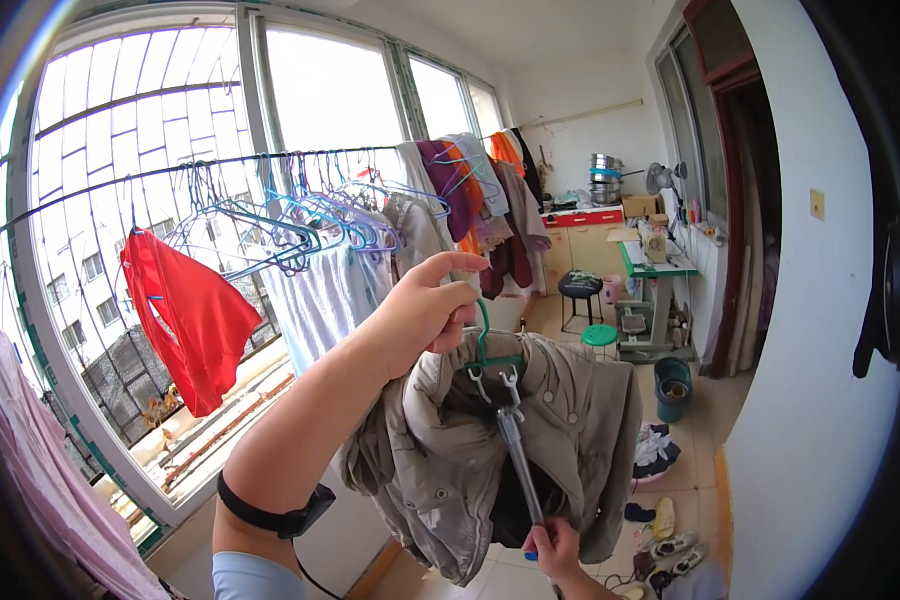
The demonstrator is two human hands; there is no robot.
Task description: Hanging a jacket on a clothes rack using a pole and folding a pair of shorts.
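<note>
A beige snap-button jacket (pixel 450 450) hangs on a green hanger (pixel 485 330) in front of me. The forked metal head of a clothes pole (pixel 521 465) is at the hanger, just under its hook. Low on the pole, my right hand (pixel 555 551) is closed around the shaft. My left hand (pixel 446 300) is beside the top of the hanger's hook, index finger stretched out and the other fingers curled; whether it touches the hook is unclear. Behind it, a rail (pixel 225 159) carries many plastic hangers (pixel 292 225), a red garment (pixel 187 322) and other clothes.
Barred windows line the left side, with a pink cloth (pixel 37 450) at the near left. Beyond the jacket stand a black stool (pixel 580 283), a green stool (pixel 598 334), a sewing table (pixel 660 262) and a dark bucket (pixel 673 386). Shoes (pixel 671 546) lie on the floor.
</note>
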